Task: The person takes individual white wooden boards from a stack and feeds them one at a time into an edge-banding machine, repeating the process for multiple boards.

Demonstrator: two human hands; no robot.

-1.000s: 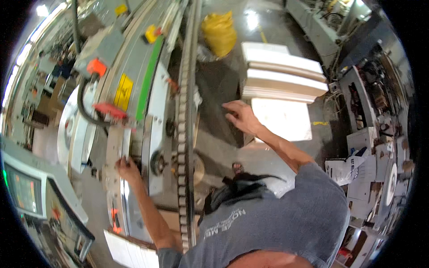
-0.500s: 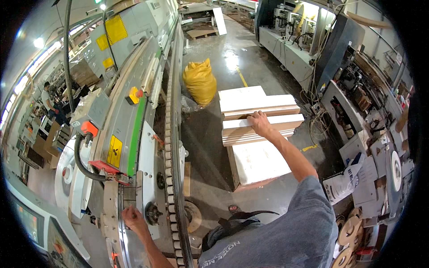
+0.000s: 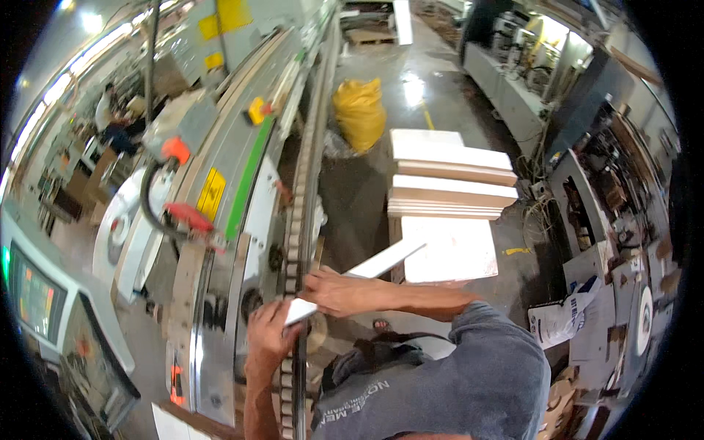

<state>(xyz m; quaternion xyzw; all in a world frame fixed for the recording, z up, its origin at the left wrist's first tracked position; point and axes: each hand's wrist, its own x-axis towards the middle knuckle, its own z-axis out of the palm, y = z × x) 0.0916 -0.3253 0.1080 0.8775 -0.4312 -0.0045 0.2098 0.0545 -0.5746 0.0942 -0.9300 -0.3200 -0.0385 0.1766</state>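
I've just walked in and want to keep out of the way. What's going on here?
A person is holding a long, narrow white strip with both hands. The left hand grips its near end and the right hand is farther along it. In this view, the hands are around the row of rollers beside a grey machine. Stacked white boards are to the person's right, with a yellow sack farther off.
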